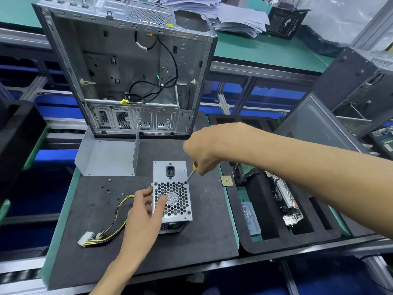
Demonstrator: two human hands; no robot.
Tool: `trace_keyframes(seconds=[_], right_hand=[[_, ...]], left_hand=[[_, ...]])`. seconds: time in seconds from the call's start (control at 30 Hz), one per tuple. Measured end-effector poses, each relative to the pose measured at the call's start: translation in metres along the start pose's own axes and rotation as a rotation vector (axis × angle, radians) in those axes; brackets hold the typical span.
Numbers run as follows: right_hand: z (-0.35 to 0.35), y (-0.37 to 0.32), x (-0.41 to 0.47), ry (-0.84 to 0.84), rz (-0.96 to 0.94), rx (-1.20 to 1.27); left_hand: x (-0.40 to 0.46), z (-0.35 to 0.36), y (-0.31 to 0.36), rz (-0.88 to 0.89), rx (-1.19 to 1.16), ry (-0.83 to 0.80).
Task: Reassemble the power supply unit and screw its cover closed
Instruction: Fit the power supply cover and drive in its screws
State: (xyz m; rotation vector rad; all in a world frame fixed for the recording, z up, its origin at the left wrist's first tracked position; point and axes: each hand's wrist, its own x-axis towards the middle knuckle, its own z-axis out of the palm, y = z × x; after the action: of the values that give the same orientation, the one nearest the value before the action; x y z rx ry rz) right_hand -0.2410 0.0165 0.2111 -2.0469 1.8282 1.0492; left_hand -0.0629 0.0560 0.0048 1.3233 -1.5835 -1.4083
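The grey power supply unit (179, 173) stands on the black mat with its honeycomb fan grille and black socket facing up. My left hand (143, 213) grips its left side, thumb lying across the grille. My right hand (209, 149) holds a yellow-handled screwdriver (192, 172), whose tip sits on the screw at the grille's upper right corner. A bent grey metal cover (106, 156) lies on the mat behind the unit. Yellow and black cables (116, 222) run from the unit to white connectors at the lower left.
An open, gutted computer case (131, 67) stands upright at the mat's far edge. Several small loose screws (108, 189) lie left of the unit. A black foam tray (274, 209) with circuit boards sits to the right. Stacked papers lie at the back.
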Motion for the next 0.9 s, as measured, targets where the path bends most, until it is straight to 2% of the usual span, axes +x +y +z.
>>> trace_keyframes(seconds=[0.1,0.27,0.4,0.6,0.73,0.83,0.9], right_hand=[[-0.0003,0.0003,0.0028,0.051,0.001,-0.012],[0.0034,-0.0048,0.0084,-0.038,0.028,-0.004],[0.0018,-0.0033,0.0076,-0.022,-0.003,0.008],[0.0048,-0.0058,0.0067,-0.027,0.049,-0.01],[0.0004,-0.0034,0.005,-0.1,0.018,0.01],[-0.0013,-0.0038,0.0069,-0.063,-0.006,-0.013],[-0.0018,-0.0025,0.0083,-0.103,0.003,0.042]], left_hand=[[0.0004,-0.0007,0.0008,0.002,0.01,0.006],[-0.0006,-0.001,0.0035,0.009,0.023,0.008],[-0.0009,-0.0018,0.0048,0.012,0.026,0.004],[-0.0012,-0.0025,0.0036,0.009,0.018,0.002],[-0.0017,-0.0034,0.0024,0.01,0.018,0.01],[-0.0014,-0.0026,0.0032,0.018,0.021,0.005],[-0.0016,-0.0022,0.0043,0.016,0.015,0.0]])
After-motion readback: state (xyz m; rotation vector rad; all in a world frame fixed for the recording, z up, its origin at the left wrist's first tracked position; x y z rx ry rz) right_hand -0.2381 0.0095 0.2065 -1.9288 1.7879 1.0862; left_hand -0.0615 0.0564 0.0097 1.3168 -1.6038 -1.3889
